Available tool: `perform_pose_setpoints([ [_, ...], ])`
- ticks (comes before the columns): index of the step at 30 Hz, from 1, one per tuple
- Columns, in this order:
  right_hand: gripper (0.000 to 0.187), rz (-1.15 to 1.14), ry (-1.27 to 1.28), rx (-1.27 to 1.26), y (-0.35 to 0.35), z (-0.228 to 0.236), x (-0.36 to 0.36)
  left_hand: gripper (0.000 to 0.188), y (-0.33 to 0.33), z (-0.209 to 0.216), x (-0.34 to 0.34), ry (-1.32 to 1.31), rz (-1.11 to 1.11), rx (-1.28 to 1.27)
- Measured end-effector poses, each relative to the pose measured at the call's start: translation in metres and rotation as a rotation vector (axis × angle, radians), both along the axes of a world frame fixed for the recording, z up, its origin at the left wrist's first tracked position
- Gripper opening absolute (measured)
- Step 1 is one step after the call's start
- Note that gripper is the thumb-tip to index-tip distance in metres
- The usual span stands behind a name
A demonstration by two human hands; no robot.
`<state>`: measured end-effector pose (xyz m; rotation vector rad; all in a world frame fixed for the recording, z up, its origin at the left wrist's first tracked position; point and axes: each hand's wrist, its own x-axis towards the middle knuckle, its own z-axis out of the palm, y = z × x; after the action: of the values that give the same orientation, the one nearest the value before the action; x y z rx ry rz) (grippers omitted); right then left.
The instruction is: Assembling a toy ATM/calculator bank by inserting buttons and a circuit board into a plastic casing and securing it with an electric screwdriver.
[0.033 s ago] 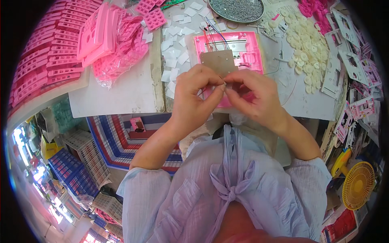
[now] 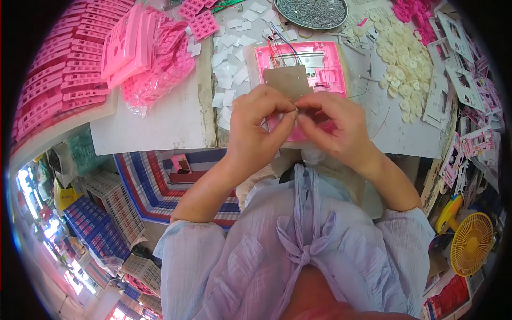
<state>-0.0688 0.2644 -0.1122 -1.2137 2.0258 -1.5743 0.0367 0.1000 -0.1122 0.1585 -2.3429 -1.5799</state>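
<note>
My left hand (image 2: 260, 124) and my right hand (image 2: 340, 127) meet fingertip to fingertip over the near edge of a pink plastic housing (image 2: 334, 68). Both are pinched closed. A thin reddish wire (image 2: 265, 121) shows by the left fingers and seems to run into their pinch. What the right fingertips grip is too small to make out. Just beyond my hands a brown circuit board (image 2: 287, 80) lies face down across the housing. Red, blue and dark wires (image 2: 278, 42) rise from its far edge. The housing's near part is hidden under my hands.
Small white squares (image 2: 226, 69) lie scattered left of the housing. A round tray of screws (image 2: 312, 13) stands behind it. Cream discs (image 2: 400, 69) are heaped at right. Pink parts in a plastic bag (image 2: 160, 69) sit at left. A yellow fan (image 2: 471, 244) stands low at right.
</note>
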Motion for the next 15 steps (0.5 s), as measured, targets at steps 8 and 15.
perform_pose_setpoints([
  [8,0.025,0.019,0.430,-0.088,0.002,-0.010,0.005,0.008,-0.012,0.017,0.000,-0.470,-0.018,0.094],
  [15,0.027,0.096,0.539,-0.135,-0.001,-0.014,0.005,0.014,-0.037,0.025,-0.014,-0.711,-0.148,0.771],
])
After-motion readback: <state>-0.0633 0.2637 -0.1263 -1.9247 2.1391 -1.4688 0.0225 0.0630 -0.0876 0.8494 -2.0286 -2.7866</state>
